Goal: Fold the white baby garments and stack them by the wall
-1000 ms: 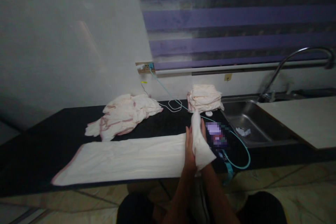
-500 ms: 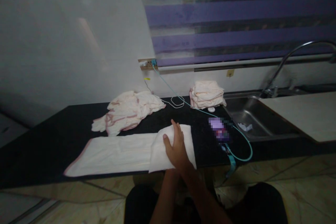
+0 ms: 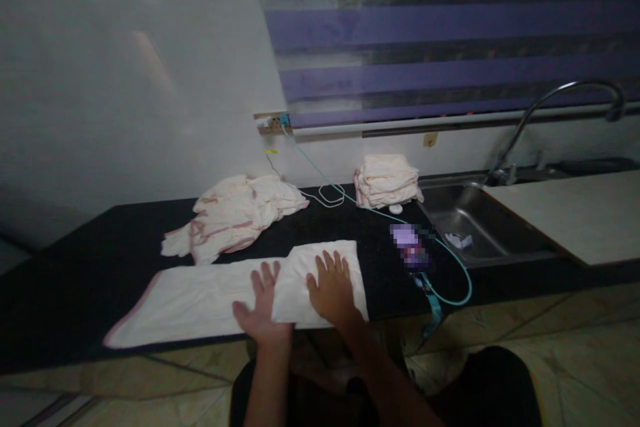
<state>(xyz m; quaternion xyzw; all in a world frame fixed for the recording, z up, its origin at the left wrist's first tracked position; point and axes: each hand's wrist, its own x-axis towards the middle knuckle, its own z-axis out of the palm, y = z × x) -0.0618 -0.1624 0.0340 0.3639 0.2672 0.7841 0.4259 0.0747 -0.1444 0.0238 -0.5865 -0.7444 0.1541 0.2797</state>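
A long white cloth [image 3: 200, 303] with a pink edge at its left end lies along the front of the black counter. Its right part is folded over itself into a double layer. My right hand [image 3: 331, 287] rests on that folded part, fingers spread and palm down. Just left of the fold, my left hand [image 3: 260, 307] is open, fingers apart, over the single layer, blurred a little by motion. Neither hand grips anything. Behind the cloth sits a loose heap of white cloths [image 3: 235, 213] with pink trim. A neat stack of folded cloths [image 3: 387, 180] stands near the wall.
Right of the cloth lies a phone [image 3: 411, 247] with a teal cable [image 3: 463, 267] running to the wall socket [image 3: 273, 123]. A small white round object [image 3: 395, 209] is by the stack. Farther right are a steel sink [image 3: 463, 210], a faucet [image 3: 520, 120] and a pale board [image 3: 575, 213].
My left hand has come out from under the folded end and moved left onto the cloth. My right hand has flattened on the fold. The view has shifted slightly.
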